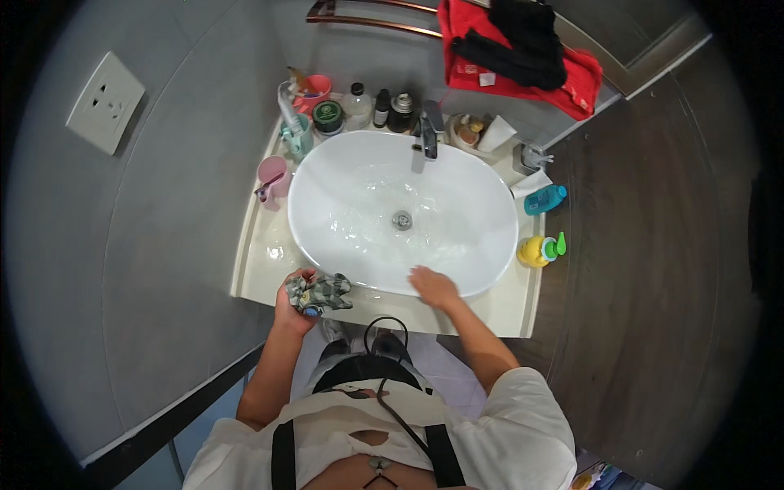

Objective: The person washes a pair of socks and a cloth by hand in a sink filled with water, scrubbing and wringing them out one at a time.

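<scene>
1. A gray wall [184, 212] with thin seams rose on the left, bearing a white socket [106, 103].
2. The far wall [359, 64] was gray too, fitted with a copper-toned rail [376, 25].
3. A dark brown surface [645, 269] with wood-like grain filled the right side.
4. At the upper right stood a metal frame [649, 72] around a dark pane [616, 24].
5. The cream counter [263, 233] caught glints of light.
6. Below it lay a pale tiled floor [453, 376].
7. A black strip [175, 408] edged the lower left.

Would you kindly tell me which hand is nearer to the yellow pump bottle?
Right. The right hand is at the basin's near rim, left of the yellow pump bottle; the left hand, holding camouflage-patterned cloth, is farther left.
</scene>
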Demonstrator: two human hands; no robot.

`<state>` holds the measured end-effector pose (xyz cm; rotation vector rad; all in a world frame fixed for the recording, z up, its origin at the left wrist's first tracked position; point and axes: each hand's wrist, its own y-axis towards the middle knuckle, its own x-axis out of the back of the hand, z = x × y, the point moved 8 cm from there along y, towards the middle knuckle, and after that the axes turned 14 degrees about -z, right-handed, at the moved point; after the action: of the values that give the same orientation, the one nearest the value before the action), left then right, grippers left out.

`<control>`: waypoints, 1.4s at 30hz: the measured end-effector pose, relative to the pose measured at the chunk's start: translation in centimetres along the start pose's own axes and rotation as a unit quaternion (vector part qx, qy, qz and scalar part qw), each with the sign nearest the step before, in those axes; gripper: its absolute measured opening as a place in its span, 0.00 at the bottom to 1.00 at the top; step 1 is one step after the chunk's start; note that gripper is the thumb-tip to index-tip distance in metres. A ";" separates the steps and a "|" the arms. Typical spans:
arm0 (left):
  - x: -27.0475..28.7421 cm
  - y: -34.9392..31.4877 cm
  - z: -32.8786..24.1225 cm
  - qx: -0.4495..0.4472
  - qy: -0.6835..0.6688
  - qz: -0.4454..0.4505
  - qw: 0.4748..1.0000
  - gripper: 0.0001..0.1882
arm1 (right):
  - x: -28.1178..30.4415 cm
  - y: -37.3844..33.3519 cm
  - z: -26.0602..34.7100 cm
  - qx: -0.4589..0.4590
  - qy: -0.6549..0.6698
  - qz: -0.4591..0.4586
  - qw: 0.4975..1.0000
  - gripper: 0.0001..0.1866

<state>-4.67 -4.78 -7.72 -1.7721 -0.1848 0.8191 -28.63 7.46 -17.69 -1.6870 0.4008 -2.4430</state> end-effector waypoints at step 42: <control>3.6 -0.1 0.3 -0.068 -0.083 -0.109 0.988 0.09 | 2.5 21.3 3.2 0.116 0.009 -0.306 0.945 0.21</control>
<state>-2.09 -2.69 -9.22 -1.7717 -0.5457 0.8107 -27.19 -14.00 -20.76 -1.8883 -0.4723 -2.7564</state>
